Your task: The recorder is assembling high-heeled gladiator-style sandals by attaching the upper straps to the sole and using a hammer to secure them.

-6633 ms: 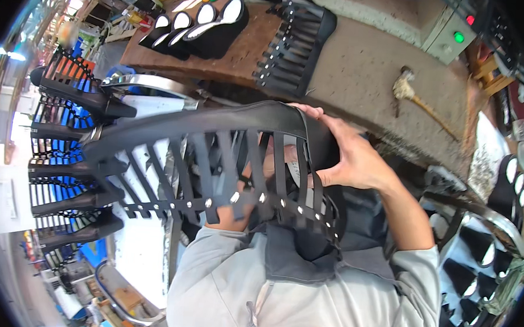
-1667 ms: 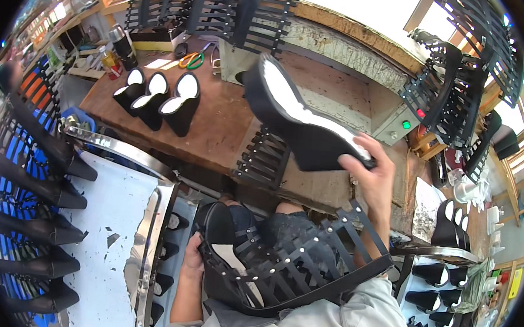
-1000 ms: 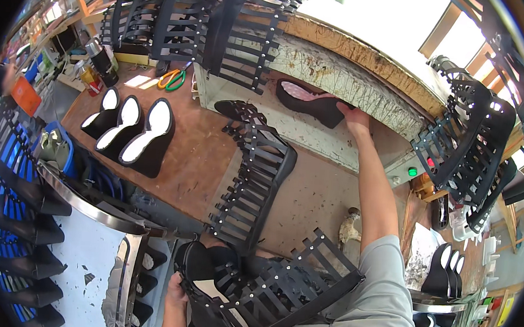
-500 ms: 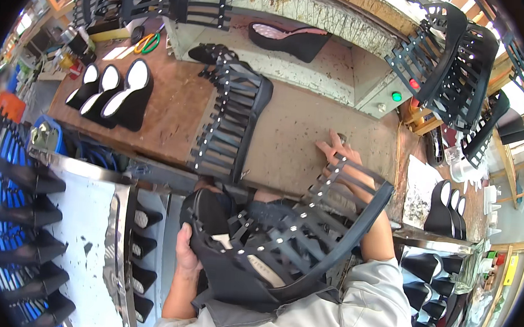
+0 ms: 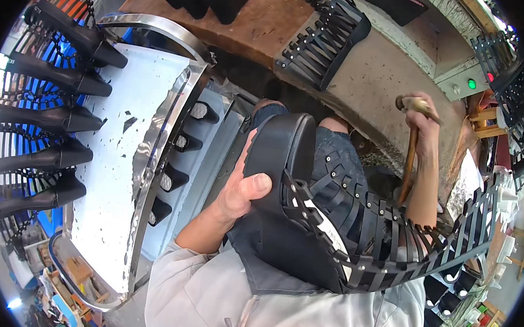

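A black wedge platform sandal point(image 5: 270, 219) with a tall strappy, studded upper point(image 5: 385, 233) lies across my lap. My left hand point(image 5: 242, 189) grips its platform at the toe end, thumb pressed on the black side and fingers hidden behind. To the right, above the bench edge, my right hand point(image 5: 424, 117) is closed around a hammer with a metal head and a wooden handle point(image 5: 409, 164) that hangs down beside my forearm. Another tall strappy sandal point(image 5: 328, 43) lies on the workbench point(image 5: 396, 69) ahead.
Several black wedge soles point(image 5: 228, 0) stand at the bench's far left. On my left is a metal-framed rack point(image 5: 134, 124) with several strappy sandals point(image 5: 46, 115) hanging along it and wedges on a lower shelf. A control box with a green light point(image 5: 471, 84) sits far right.
My right hand has picked up the hammer from the bench and raised it. The sandal has turned, with its straps swung toward the lower right. My view has shifted left and down.
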The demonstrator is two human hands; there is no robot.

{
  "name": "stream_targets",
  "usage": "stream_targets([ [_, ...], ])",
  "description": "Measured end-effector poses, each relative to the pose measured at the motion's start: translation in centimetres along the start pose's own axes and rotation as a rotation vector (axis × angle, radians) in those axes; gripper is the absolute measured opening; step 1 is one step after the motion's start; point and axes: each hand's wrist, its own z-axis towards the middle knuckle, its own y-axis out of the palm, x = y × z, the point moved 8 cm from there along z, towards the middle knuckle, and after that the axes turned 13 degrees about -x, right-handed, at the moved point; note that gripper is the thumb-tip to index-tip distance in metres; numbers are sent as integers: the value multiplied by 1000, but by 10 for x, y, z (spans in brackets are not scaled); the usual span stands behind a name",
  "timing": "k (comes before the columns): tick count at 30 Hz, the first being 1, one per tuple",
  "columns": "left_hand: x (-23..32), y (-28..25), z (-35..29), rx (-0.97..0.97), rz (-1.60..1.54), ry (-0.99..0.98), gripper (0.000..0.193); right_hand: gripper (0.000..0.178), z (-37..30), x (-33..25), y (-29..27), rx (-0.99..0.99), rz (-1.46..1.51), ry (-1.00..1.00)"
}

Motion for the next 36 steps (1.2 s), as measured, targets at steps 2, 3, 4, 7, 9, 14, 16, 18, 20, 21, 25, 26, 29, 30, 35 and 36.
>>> stream_targets([
  [2, 2, 3, -4, -24, 68, -14, 82, 32, -21, -56, 65, -162, 400, -162],
  [3, 4, 6, -5, -49, 135, -22, 87, 35, -33, -85, 100, -152, 418, -226],
  [4, 6, 12, -6, -48, 135, -29, 87, 40, -41, -109, 131, -141, 429, -291],
  [7, 25, 37, 7, -17, 7, 97, 96, 49, -50, -139, 180, -336, 609, -250],
  [9, 25, 45, 11, -106, 20, 107, 104, 49, -47, -138, 194, -379, 670, -130],
  [14, 32, 39, 2, -186, 220, 106, 98, 49, -55, -151, 200, -460, 384, -217],
  [16, 38, 46, 1, -212, 257, 81, 92, 47, -65, -164, 205, -525, 308, -224],
  [18, 37, 40, 5, -229, 291, 89, 90, 46, -71, -163, 207, -569, 298, -194],
  [20, 36, 37, 8, -242, 320, 96, 89, 46, -74, -157, 211, -584, 274, -157],
  [21, 34, 36, 8, -239, 285, 96, 87, 45, -75, -152, 211, -555, 310, -165],
  [25, 30, 32, 9, -193, 239, 94, 84, 38, -84, -141, 213, -578, 490, -376],
  [26, 32, 30, 9, -171, 244, 99, 84, 40, -88, -145, 215, -586, 324, -393],
  [29, 35, 27, 10, -104, 337, 78, 83, 37, -89, -155, 215, -656, 124, -510],
  [30, 34, 27, 9, -70, 313, 76, 84, 37, -90, -152, 216, -658, 125, -504],
  [35, 38, 27, 9, -41, 344, 70, 85, 31, -99, -149, 209, -682, 192, -576],
  [36, 36, 28, 10, -65, 285, 9, 86, 33, -101, -144, 204, -627, 226, -612],
])
